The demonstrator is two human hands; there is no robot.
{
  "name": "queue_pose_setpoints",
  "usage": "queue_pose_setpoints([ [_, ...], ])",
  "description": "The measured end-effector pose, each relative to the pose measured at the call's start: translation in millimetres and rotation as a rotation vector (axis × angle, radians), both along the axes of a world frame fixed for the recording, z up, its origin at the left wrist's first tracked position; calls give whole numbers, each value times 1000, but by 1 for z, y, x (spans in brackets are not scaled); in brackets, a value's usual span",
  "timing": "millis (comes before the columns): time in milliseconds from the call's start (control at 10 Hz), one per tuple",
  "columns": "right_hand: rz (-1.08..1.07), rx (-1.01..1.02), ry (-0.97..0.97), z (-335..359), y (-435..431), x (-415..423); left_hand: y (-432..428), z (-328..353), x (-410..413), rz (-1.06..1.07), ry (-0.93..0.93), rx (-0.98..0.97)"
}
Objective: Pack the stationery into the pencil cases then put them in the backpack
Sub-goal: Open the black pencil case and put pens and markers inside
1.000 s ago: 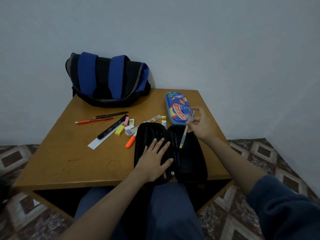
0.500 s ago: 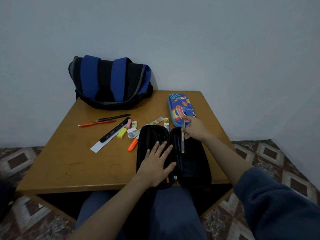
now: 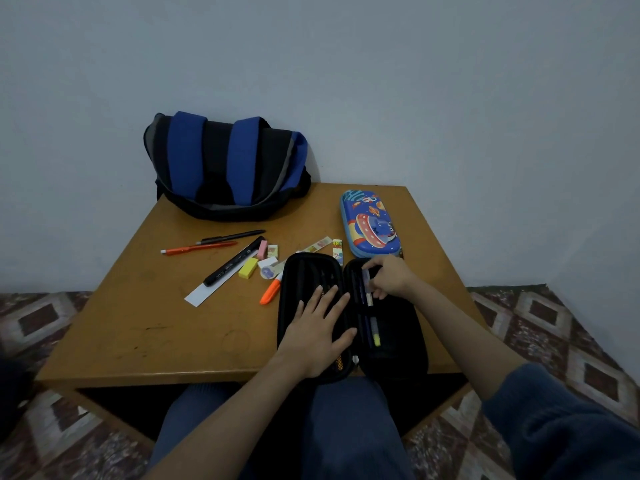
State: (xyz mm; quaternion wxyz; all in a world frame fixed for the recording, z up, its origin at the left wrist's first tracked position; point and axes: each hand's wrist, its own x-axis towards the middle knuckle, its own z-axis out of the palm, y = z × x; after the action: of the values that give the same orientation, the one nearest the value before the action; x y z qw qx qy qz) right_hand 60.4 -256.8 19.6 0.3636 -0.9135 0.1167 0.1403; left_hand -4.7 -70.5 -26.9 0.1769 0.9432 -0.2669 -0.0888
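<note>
The black case lay open at the near table edge, its two halves spread flat. The left hand was pressed flat on the left half, fingers spread and gripping nothing, probably so that the case would not slide or fold while it was filled. In the right half a pen with a yellow tip was lying lengthwise; the right hand was set over its far end with fingertips pinched together there, apparently on the pen, though the contact itself could not be told for certain. The pen was judged to be in the course of being tucked under a loop.

Just left of the case an orange highlighter was left loose, and beyond it a yellow eraser, a black marker across a white ruler, a pink eraser, a red pen and a black pen. These remained to be packed.

Farther right the blue case was seen closed. At the far edge, against the wall, the backpack was lying; whether it was open could not be told.
</note>
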Motion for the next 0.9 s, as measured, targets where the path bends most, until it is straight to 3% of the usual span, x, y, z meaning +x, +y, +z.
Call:
queue_pose_setpoints([
  [400, -77, -23, -64, -5, 0, -6, 1, 0, 0, -3, -6, -43],
  [500, -76, -20, -56, -5, -1, -7, 4, 2, 4, -15, 80, -125],
  [600, -82, -52, -76, -6, -4, -8, 14, 13, 10, 94, 141, -346],
  [700, -70, -136, -195, -2, -5, -5, 45, 21, 21, 240, -37, -356],
  [800, -30, -174, -273, 7, 6, -1, 91, 20, 35, 427, -44, -321],
  [900, 28, -149, -349, 17, 31, 5, 142, 14, 45, 639, 6, -144],
])
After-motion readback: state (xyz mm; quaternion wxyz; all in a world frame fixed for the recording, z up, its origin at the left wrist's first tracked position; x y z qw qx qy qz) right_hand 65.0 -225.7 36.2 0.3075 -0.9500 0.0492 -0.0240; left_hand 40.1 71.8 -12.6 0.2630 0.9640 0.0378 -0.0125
